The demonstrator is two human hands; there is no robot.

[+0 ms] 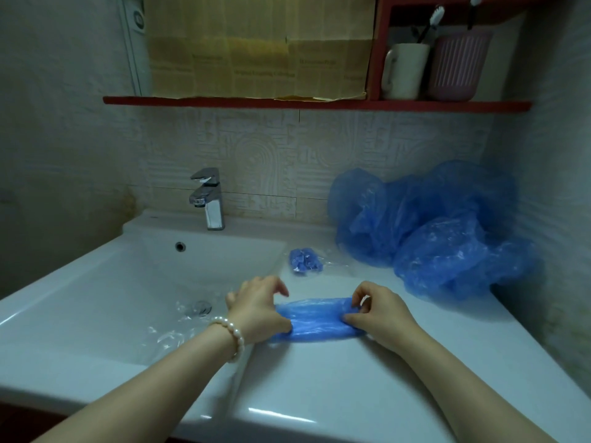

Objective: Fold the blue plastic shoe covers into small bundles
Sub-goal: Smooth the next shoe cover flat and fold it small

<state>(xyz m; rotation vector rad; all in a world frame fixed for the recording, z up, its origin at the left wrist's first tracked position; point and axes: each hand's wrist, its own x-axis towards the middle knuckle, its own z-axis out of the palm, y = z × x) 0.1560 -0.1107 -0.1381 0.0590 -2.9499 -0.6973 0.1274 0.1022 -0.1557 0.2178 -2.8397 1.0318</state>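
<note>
Folding shoe cover [315, 319] on bench [319, 385] beside sink [134, 282] | left hand [259, 310] & right hand [379, 311] pinching its ends, cover stretched flat btwn | risk: slick film springs open if pinch loosens, or slides into sink | pile [431, 231] waiting, one bundle [305, 261] done

Left hand [259, 310] and right hand [379, 311] pinching the ends of a flattened blue cover [315, 321] on the counter [335, 378] beside the sink [96, 282]. Small bundle [305, 261] behind, loose pile [431, 228] at right.
</note>
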